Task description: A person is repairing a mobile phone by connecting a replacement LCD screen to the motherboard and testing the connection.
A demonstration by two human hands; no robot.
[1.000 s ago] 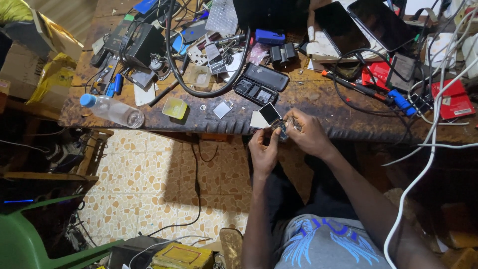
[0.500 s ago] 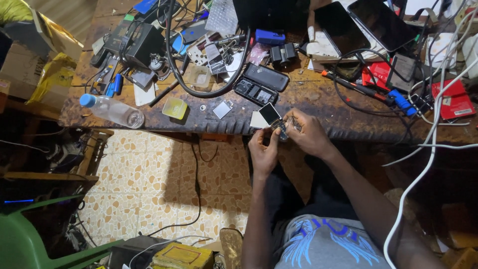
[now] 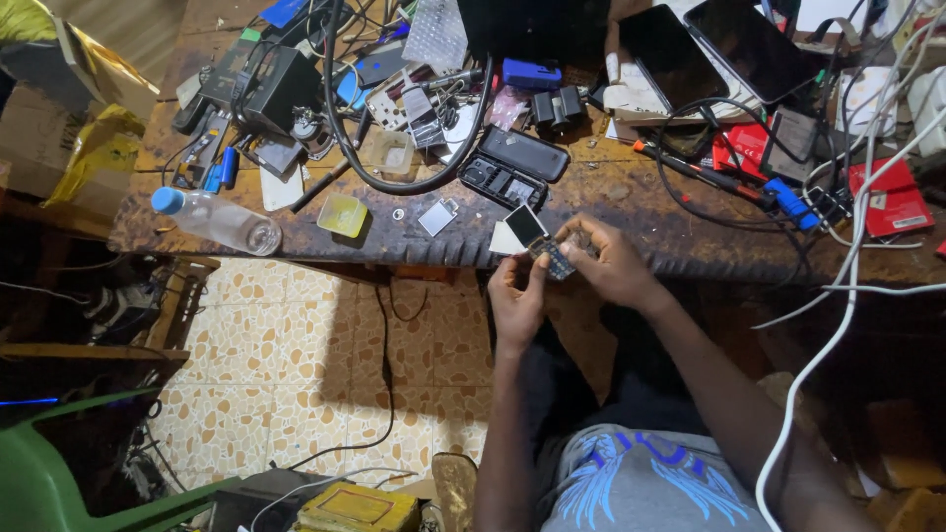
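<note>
Both hands hold a small phone (image 3: 542,244) at the worktop (image 3: 631,212) edge: the left hand (image 3: 516,300) is curled around its lower end, the right hand (image 3: 611,264) grips its side. Just beyond lie an opened black phone (image 3: 517,166) and a looping black cable (image 3: 394,148).

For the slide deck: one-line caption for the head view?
Both hands, left hand and right hand, hold a small keypad phone at the edge of a cluttered wooden workbench.

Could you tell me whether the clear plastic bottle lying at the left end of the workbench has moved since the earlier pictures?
No. The plastic bottle lies in the same spot, on its side near the bench's front edge, left of the small yellow tray, blue cap pointing left.
</note>
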